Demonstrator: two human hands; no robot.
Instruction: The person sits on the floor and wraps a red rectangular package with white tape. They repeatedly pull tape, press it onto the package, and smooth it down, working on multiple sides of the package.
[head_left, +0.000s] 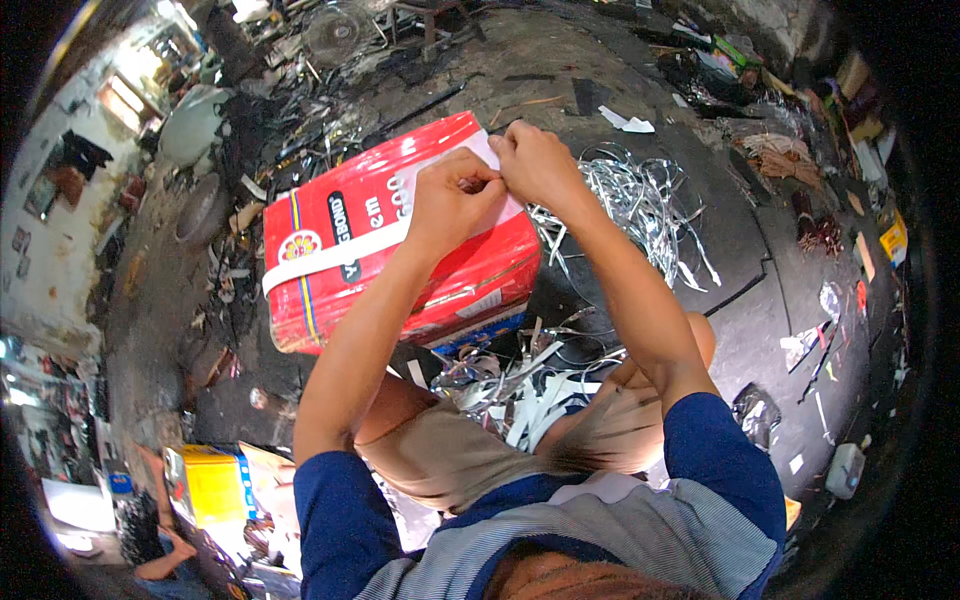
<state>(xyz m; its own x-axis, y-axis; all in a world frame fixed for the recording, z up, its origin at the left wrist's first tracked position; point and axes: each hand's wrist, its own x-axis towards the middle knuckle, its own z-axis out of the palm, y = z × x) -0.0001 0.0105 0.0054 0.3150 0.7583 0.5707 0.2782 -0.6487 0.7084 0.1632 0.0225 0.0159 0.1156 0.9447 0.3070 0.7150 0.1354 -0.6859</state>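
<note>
A red box (375, 185) with a printed top lies in front of me, turned at an angle. Across it runs a white strip (340, 256), which passes out of sight under my left forearm. My left hand (458, 198) is closed in a pinch above the right part of the box, over a pale pink panel (481, 148). Right beside it, at the box's far right edge, my right hand (537, 165) is also pinched, its fingertips close to the left hand's. Whatever the fingers hold is too small or hidden to make out.
Beyond my right forearm lies a heap of shiny silver strips (645, 205). White strips (535, 405) are scattered between my legs. A yellow box (210, 485) stands at lower left, near another person's arm (160, 490). Debris (790, 155) litters the dark floor at right.
</note>
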